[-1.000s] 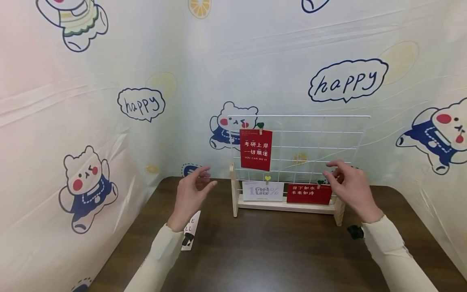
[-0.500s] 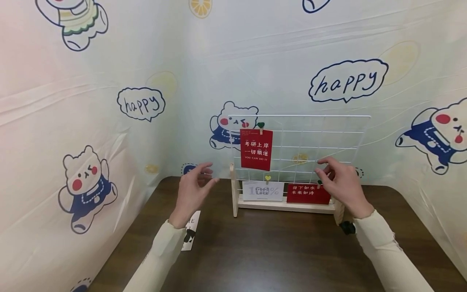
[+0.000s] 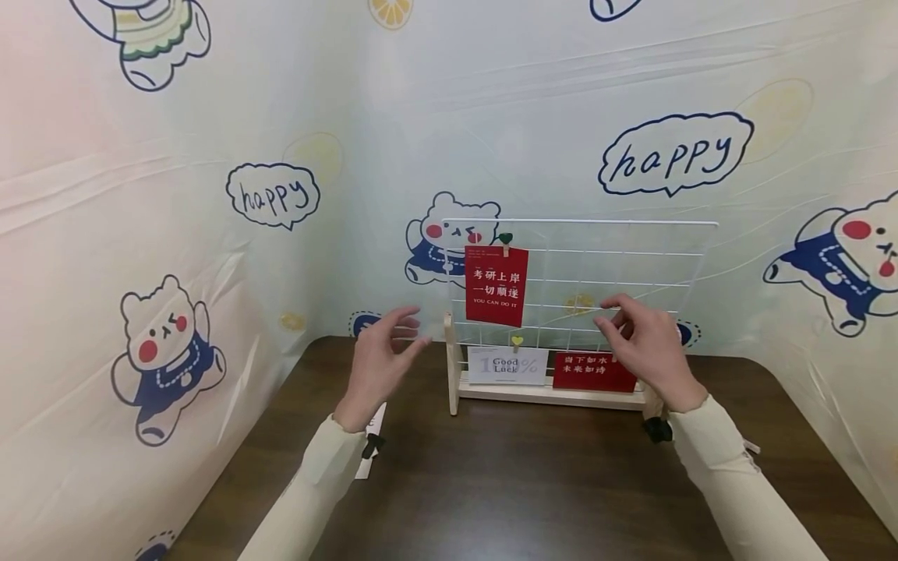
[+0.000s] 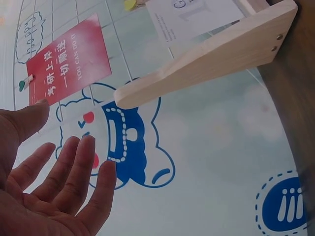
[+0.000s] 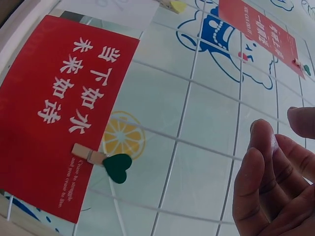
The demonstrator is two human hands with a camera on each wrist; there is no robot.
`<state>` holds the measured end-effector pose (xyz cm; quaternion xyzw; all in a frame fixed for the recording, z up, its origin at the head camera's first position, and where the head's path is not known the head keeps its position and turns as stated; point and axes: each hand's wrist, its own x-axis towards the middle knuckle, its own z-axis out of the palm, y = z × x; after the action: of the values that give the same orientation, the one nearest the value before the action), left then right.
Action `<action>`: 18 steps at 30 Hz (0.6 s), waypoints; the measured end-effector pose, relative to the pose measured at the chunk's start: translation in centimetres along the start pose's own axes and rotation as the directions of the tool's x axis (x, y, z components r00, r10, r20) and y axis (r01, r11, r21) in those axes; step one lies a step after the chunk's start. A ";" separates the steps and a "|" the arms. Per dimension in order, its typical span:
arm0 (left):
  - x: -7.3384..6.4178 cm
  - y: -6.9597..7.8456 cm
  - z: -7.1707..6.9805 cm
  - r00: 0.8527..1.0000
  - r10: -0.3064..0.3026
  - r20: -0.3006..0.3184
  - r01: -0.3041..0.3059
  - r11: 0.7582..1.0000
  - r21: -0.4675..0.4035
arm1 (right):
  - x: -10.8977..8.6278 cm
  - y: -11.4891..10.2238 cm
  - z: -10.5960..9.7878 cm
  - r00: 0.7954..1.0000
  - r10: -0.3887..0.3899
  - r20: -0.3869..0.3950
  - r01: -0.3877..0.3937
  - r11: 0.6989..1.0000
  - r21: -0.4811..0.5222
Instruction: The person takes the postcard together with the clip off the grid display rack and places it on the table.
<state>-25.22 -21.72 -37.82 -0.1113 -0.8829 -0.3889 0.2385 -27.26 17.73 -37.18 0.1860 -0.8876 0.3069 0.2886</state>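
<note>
A white wire grid rack (image 3: 631, 253) stands in a wooden base (image 3: 547, 396) on the dark table. My left hand (image 3: 372, 362) hovers left of it, fingers loosely bent and thumb apart, holding nothing. Before the grid's lower right is my right hand (image 3: 648, 351), its thumb and fingertips apart with nothing between them. A tall red card (image 3: 496, 287) hangs from a green heart clip (image 3: 505, 238) at upper left. Below it hang a white "Good Luck" card (image 3: 508, 366) with a yellow heart clip (image 3: 517, 341) and a wide red card (image 3: 592, 372) with a green heart clip (image 5: 117, 168).
A white printed card (image 3: 363, 467) lies on the table (image 3: 519, 483), partly hidden by the left wrist. Dark pieces show beside both cuffs. A printed curtain (image 3: 295, 265) encloses the back and sides. The base's wooden side post (image 4: 211, 54) rises near the left hand.
My right hand has moved left along the front of the grid. The left hand has shifted slightly right and up, towards the rack. The clipped cards stay in place.
</note>
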 end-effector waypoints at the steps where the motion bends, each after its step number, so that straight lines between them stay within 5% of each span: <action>1: 0.1 0.0 0.1 1.000 0.005 0.002 -0.005 1.000 -0.005 | 0.1 -0.1 0.1 1.000 -0.006 -0.004 0.006 1.000 -0.001; 18: 1.2 1.7 0.9 0.999 0.034 -0.001 -0.034 0.998 -0.048 | 1.6 -2.3 0.9 0.999 0.009 0.042 -0.011 0.999 0.033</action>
<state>-25.86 -19.85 -36.68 -0.1320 -0.8711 -0.4059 0.2427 -27.70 15.14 -35.76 0.1928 -0.8892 0.3191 0.2652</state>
